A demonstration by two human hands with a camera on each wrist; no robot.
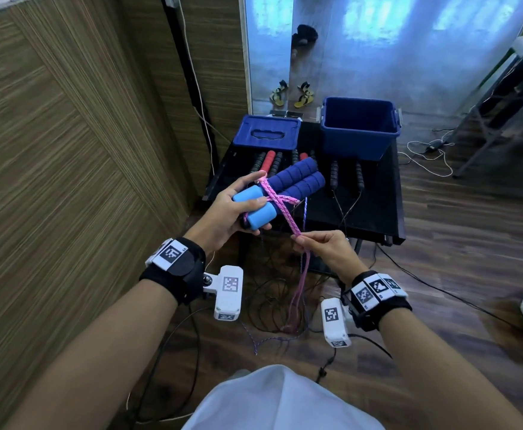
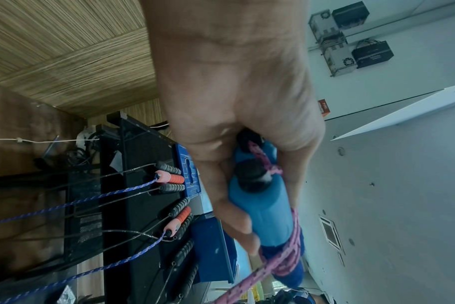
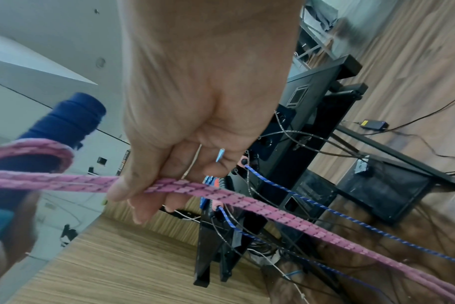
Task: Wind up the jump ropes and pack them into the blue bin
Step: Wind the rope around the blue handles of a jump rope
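Left hand point(image 1: 226, 209) wraps both blue foam handles point(image 1: 280, 193) side by side, thumb pressing the crossed wraps so they can't slip. Pink rope point(image 1: 280, 206) runs taut from the handles to the right hand point(image 1: 323, 248), pinched between thumb and fingers to keep tension for the next turn; the slack hangs to the floor. More jump ropes point(image 1: 269, 162) lie along the black table's point(image 1: 375, 209) far edge, lid point(image 1: 268, 131) at far-left corner, blue bin point(image 1: 359, 127) at far-right, open, nothing visible inside

We see the bin point(image 1: 359, 131) at the surface's point(image 1: 378, 193) far right corner, its lid point(image 1: 266, 132) at the far left, spare handles point(image 1: 268, 161) lying before them.
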